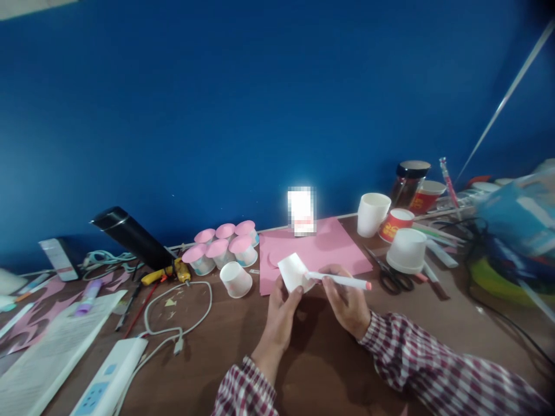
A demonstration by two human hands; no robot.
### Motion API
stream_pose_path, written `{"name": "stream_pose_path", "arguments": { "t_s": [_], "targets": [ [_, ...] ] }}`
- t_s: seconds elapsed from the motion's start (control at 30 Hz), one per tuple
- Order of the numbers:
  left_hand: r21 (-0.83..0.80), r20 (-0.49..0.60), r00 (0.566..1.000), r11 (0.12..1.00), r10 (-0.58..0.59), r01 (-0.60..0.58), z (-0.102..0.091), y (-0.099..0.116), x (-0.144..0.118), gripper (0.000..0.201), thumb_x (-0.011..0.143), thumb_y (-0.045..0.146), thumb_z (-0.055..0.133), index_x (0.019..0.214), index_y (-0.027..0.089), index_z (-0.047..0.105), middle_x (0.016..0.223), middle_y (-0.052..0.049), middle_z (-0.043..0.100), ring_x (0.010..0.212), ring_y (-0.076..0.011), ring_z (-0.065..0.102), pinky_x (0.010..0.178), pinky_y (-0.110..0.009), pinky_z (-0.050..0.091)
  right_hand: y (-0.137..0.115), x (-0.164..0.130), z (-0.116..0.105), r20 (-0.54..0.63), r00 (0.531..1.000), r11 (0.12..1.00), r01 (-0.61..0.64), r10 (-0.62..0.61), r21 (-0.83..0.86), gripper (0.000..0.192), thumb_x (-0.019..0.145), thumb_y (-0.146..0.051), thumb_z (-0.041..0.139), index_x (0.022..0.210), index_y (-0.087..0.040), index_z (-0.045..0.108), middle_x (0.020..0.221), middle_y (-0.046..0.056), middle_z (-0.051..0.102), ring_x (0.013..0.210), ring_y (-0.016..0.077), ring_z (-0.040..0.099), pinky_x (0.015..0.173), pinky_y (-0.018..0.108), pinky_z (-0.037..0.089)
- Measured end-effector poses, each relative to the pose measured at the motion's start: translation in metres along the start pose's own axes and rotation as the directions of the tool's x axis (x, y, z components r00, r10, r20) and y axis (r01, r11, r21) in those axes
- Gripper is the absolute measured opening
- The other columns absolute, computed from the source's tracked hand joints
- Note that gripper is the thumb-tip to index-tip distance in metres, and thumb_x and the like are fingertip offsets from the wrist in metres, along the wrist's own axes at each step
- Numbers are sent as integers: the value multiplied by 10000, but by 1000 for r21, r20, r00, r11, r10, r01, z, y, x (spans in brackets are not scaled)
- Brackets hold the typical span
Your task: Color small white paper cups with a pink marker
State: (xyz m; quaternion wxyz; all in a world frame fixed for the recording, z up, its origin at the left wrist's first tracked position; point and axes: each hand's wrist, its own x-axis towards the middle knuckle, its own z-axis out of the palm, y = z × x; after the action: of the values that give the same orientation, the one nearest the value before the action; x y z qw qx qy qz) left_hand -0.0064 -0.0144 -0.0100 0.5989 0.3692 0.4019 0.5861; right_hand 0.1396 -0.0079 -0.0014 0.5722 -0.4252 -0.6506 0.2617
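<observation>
My left hand point(282, 312) is closed round a small white paper cup point(290, 270), tilted above the table's front part. My right hand point(349, 307) grips a white marker point(347, 281) with a pink end, which points to the right. The marker's other end is at the cup's side; its tip is too blurred to make out. Behind both hands lies pink paper point(333, 245). A white paper cup point(236, 279) stands to the left of my left hand, before several cups with pink tops point(219, 249).
At the right are scissors point(392, 278), an upside-down white tub point(406, 251), a white cup point(373, 215) and a red cup point(396, 224). A bright blurred-out object point(302, 211) stands by the blue wall. A power strip point(110, 375), cables and a black bottle point(132, 237) are at the left.
</observation>
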Motion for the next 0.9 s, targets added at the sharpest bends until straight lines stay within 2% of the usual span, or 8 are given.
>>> {"name": "stream_pose_path", "arguments": {
  "t_s": [0.47,0.9],
  "targets": [
    [30,4,1000,999,-17,17,0,0,0,516,731,336,709,1189,165,544,1202,-121,635,1178,-296,543,1040,-444,374,6,-3,2,39,998,996,-44,41,73,142,946,-291,452,1013,-217,554,896,51,634,814,181,628,735,292,531],
    [89,7,1000,996,-1,0,0,0,0,498,758,320,683,1201,164,520,1204,-118,622,1153,-282,552,1027,-436,385,7,-3,3,36,998,996,-51,49,77,138,946,-296,451,1000,-216,549,838,32,629,752,165,627,714,272,534]
  ]
}}
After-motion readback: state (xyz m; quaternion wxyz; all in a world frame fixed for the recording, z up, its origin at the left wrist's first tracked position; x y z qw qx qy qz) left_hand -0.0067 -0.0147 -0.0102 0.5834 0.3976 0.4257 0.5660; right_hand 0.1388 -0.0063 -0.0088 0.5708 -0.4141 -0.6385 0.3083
